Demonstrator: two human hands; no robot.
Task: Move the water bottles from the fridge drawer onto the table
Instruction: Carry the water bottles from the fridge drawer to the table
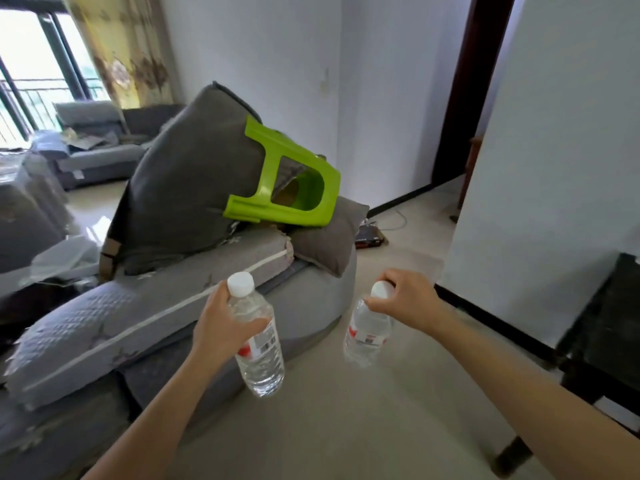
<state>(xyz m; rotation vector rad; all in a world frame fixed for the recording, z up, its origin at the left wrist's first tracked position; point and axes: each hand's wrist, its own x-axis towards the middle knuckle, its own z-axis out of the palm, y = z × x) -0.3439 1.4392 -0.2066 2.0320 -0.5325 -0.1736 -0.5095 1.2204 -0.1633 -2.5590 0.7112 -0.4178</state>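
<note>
1. The left hand [221, 327] grips a clear plastic water bottle with white cap [256, 344] round its shoulder, in mid-air above the pale tiled floor [346, 427].
2. The right hand [405, 294] pinches a second clear water bottle [369, 332] at its cap, hanging.
3. A dark table [602, 327] stands right.
4. Ahead, a grey fabric sofa [145, 317] carries an overturned lime-green plastic stool [294, 181].

The dark table [602, 327] is cut off by the right edge, and the right hand [405, 294] hides its bottle's cap [380, 289].
</note>
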